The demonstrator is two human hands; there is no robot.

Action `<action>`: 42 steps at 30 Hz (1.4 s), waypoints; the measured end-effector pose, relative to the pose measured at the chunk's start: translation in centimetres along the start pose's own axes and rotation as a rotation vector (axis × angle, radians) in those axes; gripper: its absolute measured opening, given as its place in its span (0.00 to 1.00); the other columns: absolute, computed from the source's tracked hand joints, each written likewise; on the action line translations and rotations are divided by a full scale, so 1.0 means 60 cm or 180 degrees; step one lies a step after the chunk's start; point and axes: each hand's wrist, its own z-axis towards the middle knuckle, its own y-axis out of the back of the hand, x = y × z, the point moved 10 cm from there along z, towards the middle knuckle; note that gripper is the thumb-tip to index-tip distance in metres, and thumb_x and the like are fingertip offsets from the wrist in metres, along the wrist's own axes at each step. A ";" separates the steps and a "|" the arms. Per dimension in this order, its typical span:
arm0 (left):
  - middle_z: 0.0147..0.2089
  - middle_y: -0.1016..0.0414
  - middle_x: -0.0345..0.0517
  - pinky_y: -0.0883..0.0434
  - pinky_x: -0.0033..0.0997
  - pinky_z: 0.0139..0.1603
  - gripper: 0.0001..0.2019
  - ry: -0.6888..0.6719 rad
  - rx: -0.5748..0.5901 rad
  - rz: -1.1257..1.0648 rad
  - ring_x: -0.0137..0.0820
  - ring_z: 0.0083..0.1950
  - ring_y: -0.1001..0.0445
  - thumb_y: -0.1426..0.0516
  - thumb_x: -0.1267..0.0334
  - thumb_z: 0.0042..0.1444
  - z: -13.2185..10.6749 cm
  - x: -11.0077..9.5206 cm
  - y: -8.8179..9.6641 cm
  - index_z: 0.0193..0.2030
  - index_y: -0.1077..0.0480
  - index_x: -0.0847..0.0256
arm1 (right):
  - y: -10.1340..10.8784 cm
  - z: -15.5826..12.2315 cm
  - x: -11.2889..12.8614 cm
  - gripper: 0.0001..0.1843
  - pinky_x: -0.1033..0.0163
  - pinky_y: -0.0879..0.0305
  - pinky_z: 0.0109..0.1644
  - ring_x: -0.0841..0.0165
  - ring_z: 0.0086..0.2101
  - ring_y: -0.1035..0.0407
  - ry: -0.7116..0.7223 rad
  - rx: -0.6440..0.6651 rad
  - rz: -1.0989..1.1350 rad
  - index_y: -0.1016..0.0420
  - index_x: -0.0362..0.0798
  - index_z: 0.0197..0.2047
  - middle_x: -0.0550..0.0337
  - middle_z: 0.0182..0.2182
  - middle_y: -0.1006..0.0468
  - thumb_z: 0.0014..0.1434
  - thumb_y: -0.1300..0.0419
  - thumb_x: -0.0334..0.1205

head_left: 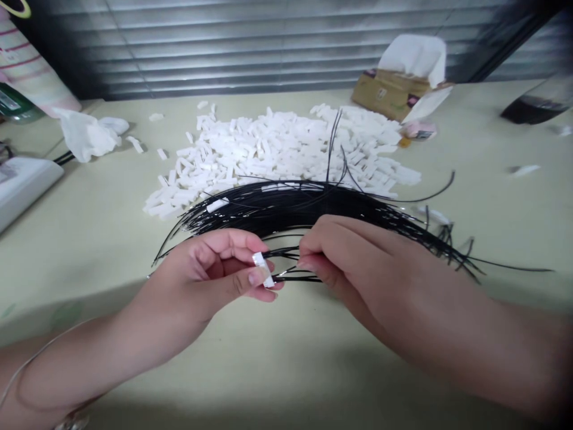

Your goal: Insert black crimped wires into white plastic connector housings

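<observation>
My left hand (224,269) pinches a small white plastic connector housing (263,270) between thumb and fingers. Several thin black wires (298,277) run out of the housing's right side. My right hand (353,269) is closed in a pinch on a black wire, whose bare silvery tip (283,272) points at the housing from a short distance. The fingertips of the right hand partly hide the wires. Just behind both hands lies a thick bundle of black wires (277,206) with shiny stripped ends, and a few white housings rest on it.
A wide heap of white housings (268,149) spreads behind the bundle. Farther back stand a tissue pack (385,92) and, at right, a container of dark liquid (537,104). Crumpled tissue (89,134), a white box-like object (27,185) and a striped bottle-like object (33,60) are at left.
</observation>
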 end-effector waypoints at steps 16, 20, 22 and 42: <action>0.32 0.20 0.38 0.25 0.16 0.33 0.07 0.0150 0.0160 -0.0162 0.24 0.32 0.23 0.37 0.73 0.49 -0.001 0.009 -0.003 0.34 0.25 0.58 | 0.003 -0.001 0.001 0.14 0.67 0.48 0.23 0.74 0.21 0.42 -0.0115 -0.0205 0.0202 0.37 0.46 0.23 0.63 0.20 0.36 0.60 0.52 0.29; 0.33 0.20 0.39 0.25 0.17 0.35 0.07 0.0172 0.0143 -0.0157 0.24 0.32 0.23 0.37 0.73 0.50 -0.001 0.011 -0.003 0.34 0.24 0.57 | 0.000 0.000 0.002 0.14 0.67 0.47 0.24 0.74 0.22 0.42 -0.0124 -0.0197 0.0261 0.36 0.46 0.24 0.63 0.21 0.35 0.60 0.52 0.29; 0.33 0.20 0.39 0.25 0.17 0.34 0.07 0.0165 0.0153 -0.0147 0.24 0.32 0.23 0.37 0.73 0.51 0.000 0.011 -0.004 0.34 0.24 0.57 | -0.001 -0.001 0.005 0.14 0.67 0.47 0.25 0.74 0.23 0.41 -0.0099 -0.0177 0.0267 0.36 0.45 0.24 0.63 0.22 0.35 0.60 0.52 0.29; 0.30 0.22 0.38 0.24 0.20 0.36 0.04 0.0138 0.0015 -0.0180 0.26 0.33 0.23 0.36 0.72 0.49 -0.001 0.010 0.002 0.33 0.25 0.62 | 0.015 -0.010 0.017 0.06 0.62 0.42 0.38 0.68 0.34 0.40 0.0428 -0.0231 -0.0007 0.32 0.45 0.33 0.57 0.34 0.32 0.59 0.48 0.29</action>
